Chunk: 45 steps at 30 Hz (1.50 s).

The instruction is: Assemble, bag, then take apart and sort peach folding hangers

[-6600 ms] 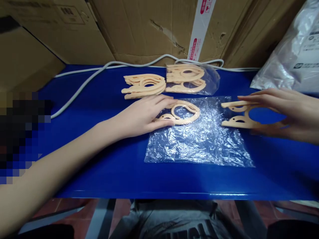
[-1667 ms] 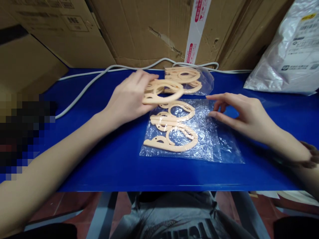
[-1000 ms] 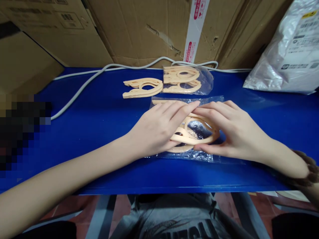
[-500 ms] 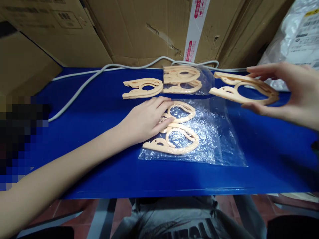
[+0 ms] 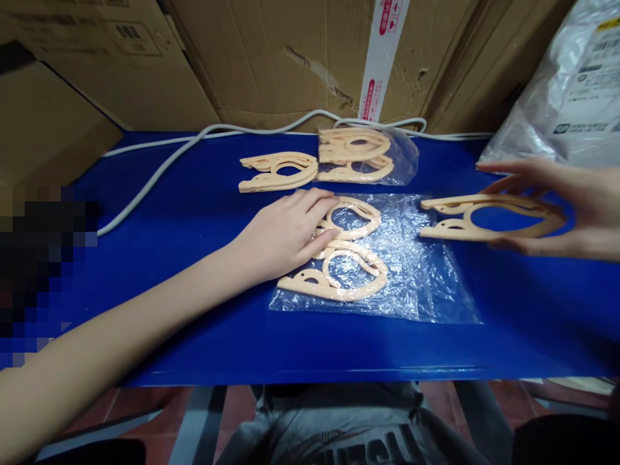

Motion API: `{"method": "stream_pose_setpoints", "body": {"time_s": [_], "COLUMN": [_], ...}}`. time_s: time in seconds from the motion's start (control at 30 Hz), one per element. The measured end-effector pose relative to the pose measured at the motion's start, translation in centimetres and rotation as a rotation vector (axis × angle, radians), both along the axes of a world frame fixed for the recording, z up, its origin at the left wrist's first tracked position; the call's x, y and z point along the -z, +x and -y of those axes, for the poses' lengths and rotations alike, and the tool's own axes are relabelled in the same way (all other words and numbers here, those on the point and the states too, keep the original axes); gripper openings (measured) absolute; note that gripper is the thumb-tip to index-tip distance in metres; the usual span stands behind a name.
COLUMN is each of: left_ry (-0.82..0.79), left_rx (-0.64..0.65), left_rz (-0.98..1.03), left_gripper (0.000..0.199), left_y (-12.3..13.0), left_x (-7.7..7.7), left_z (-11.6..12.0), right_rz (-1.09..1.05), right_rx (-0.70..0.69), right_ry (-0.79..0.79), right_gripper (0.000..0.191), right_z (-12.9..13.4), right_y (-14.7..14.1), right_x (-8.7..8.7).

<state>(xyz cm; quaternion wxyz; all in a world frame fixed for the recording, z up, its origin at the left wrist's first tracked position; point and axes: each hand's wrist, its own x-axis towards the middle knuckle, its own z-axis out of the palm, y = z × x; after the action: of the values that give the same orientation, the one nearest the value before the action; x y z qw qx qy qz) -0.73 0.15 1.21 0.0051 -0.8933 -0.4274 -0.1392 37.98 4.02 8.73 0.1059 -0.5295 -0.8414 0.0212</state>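
My left hand [image 5: 290,232] lies flat, its fingers over the left part of a clear plastic bag [image 5: 421,278] with beige folding hangers [image 5: 356,294] inside. Those fingers partly cover the hangers' left ends. On the right, my right hand [image 5: 581,206] grips a beige folded hanger [image 5: 450,231] by its rounded end, thumb below and fingers above. Its two narrow ends point left, near the bag's upper right side. Behind my left hand rests a loose folded hanger [image 5: 300,158]. Beside it lies a second clear bag [image 5: 404,158] of folded hangers [image 5: 356,155].
The blue table [image 5: 310,352] has its front edge close to my body. A white cable [image 5: 159,181] runs along the back. Large cardboard boxes [image 5: 271,64] stand behind and at left. A labelled plastic parcel [image 5: 537,123] sits at back right.
My right hand has moved toward me and slightly right with the folded hanger, away from the small back bag. My left hand stays in place on the larger bag.
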Motion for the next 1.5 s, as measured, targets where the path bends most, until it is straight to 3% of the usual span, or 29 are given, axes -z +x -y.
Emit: {"method": "stream_pose_setpoints", "body": {"time_s": [0.1, 0.2, 0.53, 0.83, 1.0, 1.2, 1.37, 1.5], "left_ry": [0.005, -0.003, 0.019, 0.021, 0.028, 0.029, 0.028, 0.019], "left_rx": [0.001, -0.005, -0.007, 0.002, 0.007, 0.003, -0.007, 0.013], "left_rz": [-0.011, -0.026, -0.047, -0.050, -0.046, -0.056, -0.063, -0.034], "left_gripper": [0.054, 0.054, 0.054, 0.054, 0.053, 0.053, 0.054, 0.063], "left_y": [0.0, 0.0, 0.0, -0.1, -0.1, -0.1, 0.0, 0.0], "left_x": [0.0, -0.1, 0.2, 0.2, 0.3, 0.3, 0.1, 0.0], "left_z": [0.0, 0.0, 0.0, 0.0, -0.1, 0.0, 0.0, 0.0], "right_rz": [-0.004, -0.016, 0.087, -0.002, 0.046, 0.081, 0.187, 0.198], "right_rx": [-0.182, -0.268, -0.374, -0.332, -0.398, -0.426, -0.405, -0.396], "right_ry": [-0.200, -0.257, -0.136, 0.052, 0.039, 0.050, 0.136, 0.100], "right_gripper": [0.085, 0.080, 0.066, 0.066, 0.062, 0.068, 0.076, 0.082], "right_z": [0.5, 1.1, 2.2, 2.8, 2.8, 2.5, 2.1, 1.8], "right_y": [-0.5, -1.2, -4.7, -4.5, -6.1, -7.9, -8.0, -7.1], "right_x": [0.1, 0.2, 0.7, 0.3, 1.7, 3.7, 3.7, 3.3]}}
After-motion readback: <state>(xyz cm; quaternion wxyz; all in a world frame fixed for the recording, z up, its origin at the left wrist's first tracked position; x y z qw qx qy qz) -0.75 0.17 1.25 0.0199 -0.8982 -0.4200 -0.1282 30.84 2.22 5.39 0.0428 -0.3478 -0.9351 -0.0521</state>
